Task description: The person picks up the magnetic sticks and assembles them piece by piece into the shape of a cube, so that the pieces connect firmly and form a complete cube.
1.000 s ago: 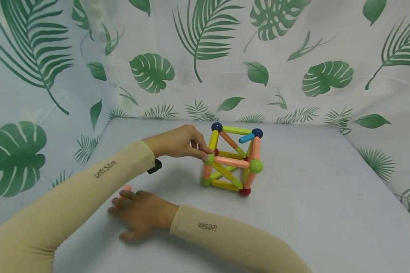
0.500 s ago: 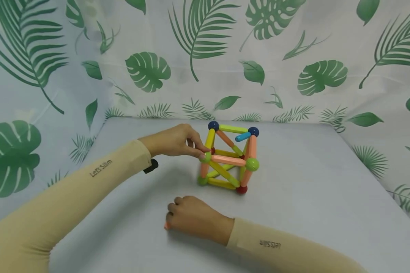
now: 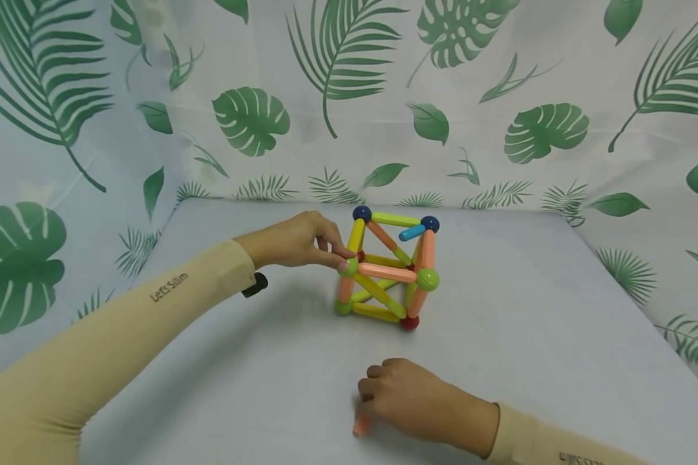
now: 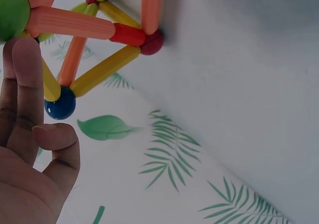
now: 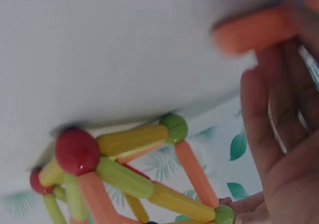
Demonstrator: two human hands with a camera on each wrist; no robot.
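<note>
A cube-like frame of coloured rods and balls stands upright in the head view, with a salmon rod [image 3: 386,272] along its top front edge. My left hand [image 3: 302,240] pinches the light-green ball [image 3: 348,267] at that rod's left end. Another green ball [image 3: 427,279] caps the right end. A short blue rod [image 3: 412,233] sticks out from the dark-blue ball [image 3: 430,224] at the back right. Nearer to me, apart from the frame, my right hand [image 3: 424,403] holds an orange rod [image 5: 254,32]. Its fingers hide part of that rod.
The frame's red ball [image 3: 409,322] touches the pale tabletop [image 3: 529,323]. Leaf-printed cloth [image 3: 384,148] rises behind and on both sides. A black wrist device [image 3: 255,285] shows under the left cuff.
My right hand has swept rightward and toward me from the left of the table, carrying the orange rod it picked up there. The left hand keeps its hold on the green ball.
</note>
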